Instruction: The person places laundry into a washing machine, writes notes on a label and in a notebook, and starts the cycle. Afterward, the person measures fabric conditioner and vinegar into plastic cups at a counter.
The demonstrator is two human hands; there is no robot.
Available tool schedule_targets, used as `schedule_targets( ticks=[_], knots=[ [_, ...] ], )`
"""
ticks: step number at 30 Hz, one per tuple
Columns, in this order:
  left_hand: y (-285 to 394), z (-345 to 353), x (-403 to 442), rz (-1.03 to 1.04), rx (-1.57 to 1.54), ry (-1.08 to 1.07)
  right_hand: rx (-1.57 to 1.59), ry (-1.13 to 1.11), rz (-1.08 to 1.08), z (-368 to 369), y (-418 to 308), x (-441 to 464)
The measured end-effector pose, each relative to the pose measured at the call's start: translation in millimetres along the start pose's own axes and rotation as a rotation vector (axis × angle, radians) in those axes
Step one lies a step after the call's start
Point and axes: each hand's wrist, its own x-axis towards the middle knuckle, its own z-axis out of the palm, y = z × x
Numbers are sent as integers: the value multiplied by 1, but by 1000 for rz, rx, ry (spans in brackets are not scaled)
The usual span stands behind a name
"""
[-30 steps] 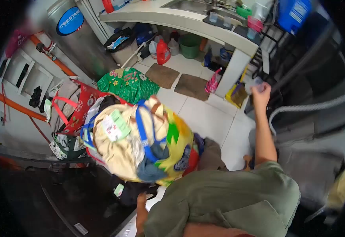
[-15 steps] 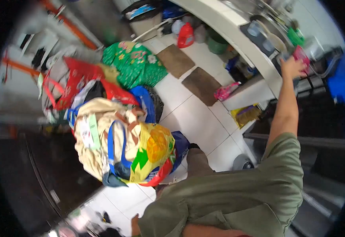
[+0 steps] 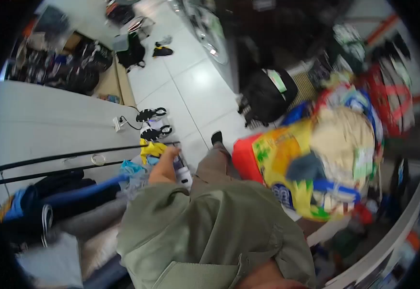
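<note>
My left hand (image 3: 172,152) reaches forward at the left, beside the end of a black rail (image 3: 75,157) and close to a yellow cloth (image 3: 151,151). Its fingers are small and blurred, so whether they grip anything is unclear. Below the hand, a white object with a dark round part (image 3: 184,177) shows beside my leg. My right hand is out of view. To the right of my legs stands a large yellow and red bag (image 3: 280,154), with a heap of beige cloth (image 3: 342,139) bulging beside it.
Clothes (image 3: 75,202) hang along the rail at the left. Black-and-white slippers (image 3: 154,131) lie near a wall socket (image 3: 119,124) with a plugged-in cord. A black backpack (image 3: 267,96) rests ahead on the right. White floor tiles (image 3: 193,96) run between them.
My view has swung left, away from the counter where my right hand was at a pink object. That hand has left the view. My left arm now stretches forward near the rail.
</note>
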Motion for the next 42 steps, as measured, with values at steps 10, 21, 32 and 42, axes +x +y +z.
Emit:
schedule_targets(
  ticks=[10, 21, 32, 42],
  knots=[
    [-81, -80, 122, 139, -364, -143, 420, -997, -764, -59, -583, -214],
    [-54, -390, 238, 327, -190, 338, 115, -1229, -1132, -64, -885, -350],
    [-152, -471, 298, -377, -1654, 159, 214, -1354, -1214, -104, -1254, -566],
    [-108, -944, 545, 6, -530, 401, 163, -1386, -1117, -242, -1471, -717]
  ],
)
